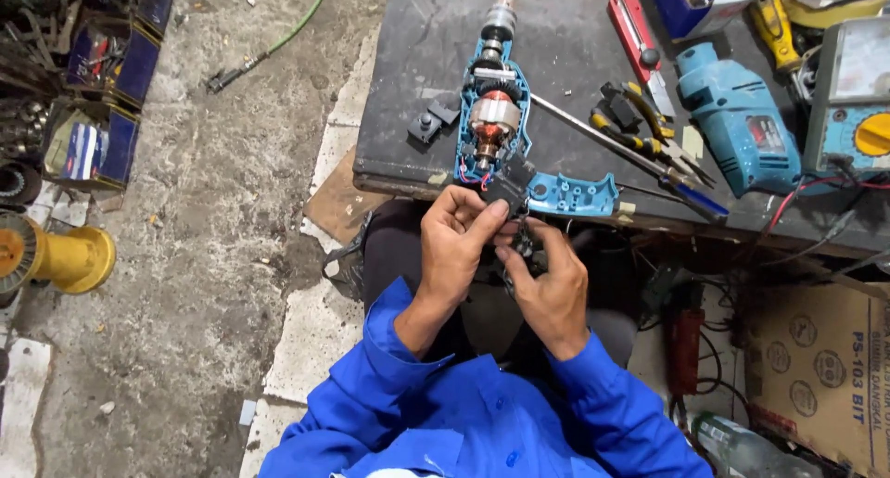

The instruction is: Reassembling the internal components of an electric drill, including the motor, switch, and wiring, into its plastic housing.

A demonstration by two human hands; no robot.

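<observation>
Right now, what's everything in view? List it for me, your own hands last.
opened drill: one, blue shell with copper-wound motor showing, front of the bench
black switch block: one, at the drill's handle, wired to it
second drill: one, blue, closed, bench right
pliers: one, yellow and black handles, between the drills
utility knife: one, red, bench top
meter: one, grey with yellow dial, far right
bench: one, dark
spool: one, yellow, floor left
cardboard box: one, brown, lower right
left hand: pinching the switch block
right hand: gripping a small dark part
</observation>
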